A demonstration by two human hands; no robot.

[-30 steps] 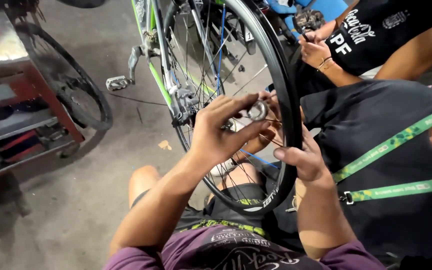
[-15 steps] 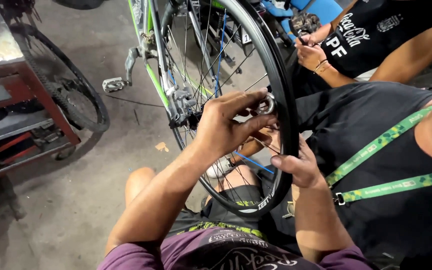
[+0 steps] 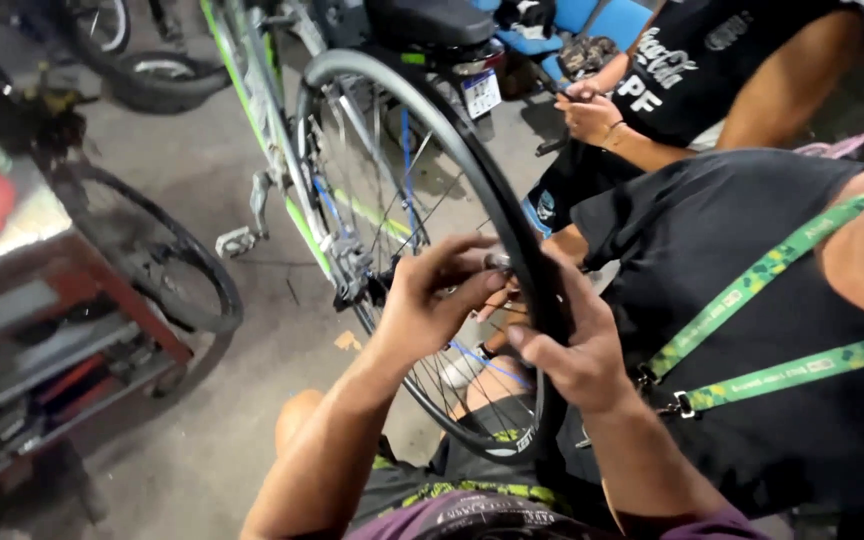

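head view, looking down. bicycle wheel [image 3: 472,170] stands upright at centre of the scene, black rim, thin spokes, running from far centre down toward the near edge between the person's knees.

left hand [image 3: 432,300]: reaches in from the near side across the spokes, fingers curled and pinched narrow on a small silvery part [image 3: 497,262] just at the inner edge of the rim. the part sits at the fingertips, touching thumb and forefinger; its exact kind is too small to tell.

right hand [image 3: 572,345]: on the right side of the rim, fingers wrapped over the rim's outer edge, closed on it. the rim passes between the two hands, left hand on the spoke side, right hand on the outer side, the two near each other.

around: green bicycle frame [image 3: 282,150] with a pedal, left of the wheel. red metal shelf rack [image 3: 72,330] at the left, a loose black tyre [image 3: 167,265] leaning by it. co-worker in a black shirt with green lanyard [image 3: 782,300] at the right, just beside the wheel. second person's hand [image 3: 592,115] far right.
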